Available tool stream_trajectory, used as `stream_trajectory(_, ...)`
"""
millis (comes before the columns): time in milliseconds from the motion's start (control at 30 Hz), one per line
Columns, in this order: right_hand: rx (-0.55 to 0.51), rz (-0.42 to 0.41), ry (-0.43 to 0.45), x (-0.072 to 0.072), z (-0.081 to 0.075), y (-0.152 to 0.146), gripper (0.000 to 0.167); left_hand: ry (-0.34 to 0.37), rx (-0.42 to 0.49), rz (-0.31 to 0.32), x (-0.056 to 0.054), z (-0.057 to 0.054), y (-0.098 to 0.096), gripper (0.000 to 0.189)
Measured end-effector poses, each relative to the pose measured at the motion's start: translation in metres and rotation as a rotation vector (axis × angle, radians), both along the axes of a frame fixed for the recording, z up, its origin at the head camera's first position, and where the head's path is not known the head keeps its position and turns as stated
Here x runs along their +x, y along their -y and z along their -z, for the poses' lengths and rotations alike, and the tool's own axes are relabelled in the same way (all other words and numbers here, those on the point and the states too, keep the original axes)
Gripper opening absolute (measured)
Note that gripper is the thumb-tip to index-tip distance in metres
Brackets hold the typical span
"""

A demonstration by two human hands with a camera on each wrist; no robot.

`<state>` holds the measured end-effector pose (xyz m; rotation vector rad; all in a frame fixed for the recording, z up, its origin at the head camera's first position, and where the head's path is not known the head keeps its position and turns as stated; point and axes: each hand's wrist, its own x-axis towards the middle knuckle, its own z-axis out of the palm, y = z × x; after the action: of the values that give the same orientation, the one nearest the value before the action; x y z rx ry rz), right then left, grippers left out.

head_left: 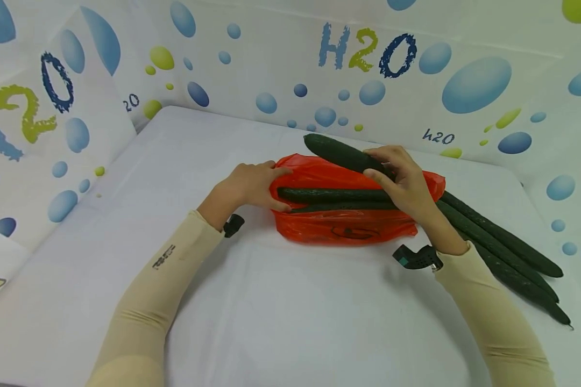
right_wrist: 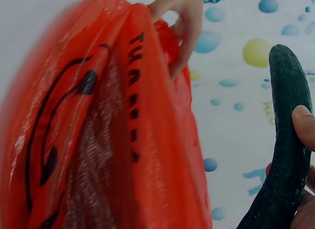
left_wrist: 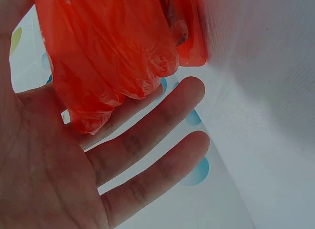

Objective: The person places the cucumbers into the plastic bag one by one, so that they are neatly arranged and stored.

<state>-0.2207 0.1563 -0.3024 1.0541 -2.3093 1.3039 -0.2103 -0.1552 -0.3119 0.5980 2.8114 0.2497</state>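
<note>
My right hand grips a dark green cucumber near one end, its other end pointing left above a red plastic bag. In the right wrist view, my thumb presses against the held cucumber. Two more cucumbers lie lengthwise in the mouth of the bag. At the bag's left end is my left hand, thumb and forefinger spread at its edges. The left wrist view shows the other fingers extended beside the red plastic.
Several long cucumbers lie side by side on the right of the white-covered table, under and beyond my right forearm. Behind the table hangs a white backdrop with blue and green bubbles.
</note>
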Motion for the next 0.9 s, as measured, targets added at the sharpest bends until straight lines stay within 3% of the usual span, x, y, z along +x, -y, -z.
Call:
stream_trajectory(267, 0.100, -0.028, 0.012, -0.009, 0.017, -0.001, 0.042, 0.013, -0.004, -0.005, 0.000, -0.002, 0.000, 0.090)
stream_trajectory(767, 0.316, -0.123, 0.003, -0.019, 0.033, 0.005, 0.037, 0.021, 0.017, -0.005, -0.001, -0.002, 0.000, 0.089)
stream_trajectory(900, 0.365, -0.127, 0.041, -0.018, 0.038, 0.009, 0.035, 0.027, 0.015, -0.005, 0.000, -0.001, -0.001, 0.089)
